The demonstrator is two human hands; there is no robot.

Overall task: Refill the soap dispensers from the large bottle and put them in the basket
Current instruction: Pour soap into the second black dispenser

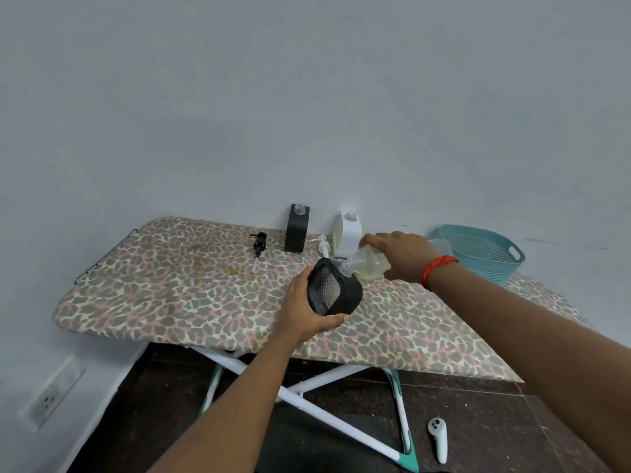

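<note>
— What surrounds the hands?
— The left hand (307,312) grips a tilted black dispenser (336,290). The right hand (399,256) grasps the tipped large bottle (367,264), neck at its mouth. Beyond the left hand stand a second black dispenser (296,230) and a lying black pump (260,243). By the right fingertips are the white pump (322,245) and white dispenser (348,233).
— Counts?
— Three dispensers, two pumps, one bottle, and one basket (485,256) right of the right wrist.
</note>
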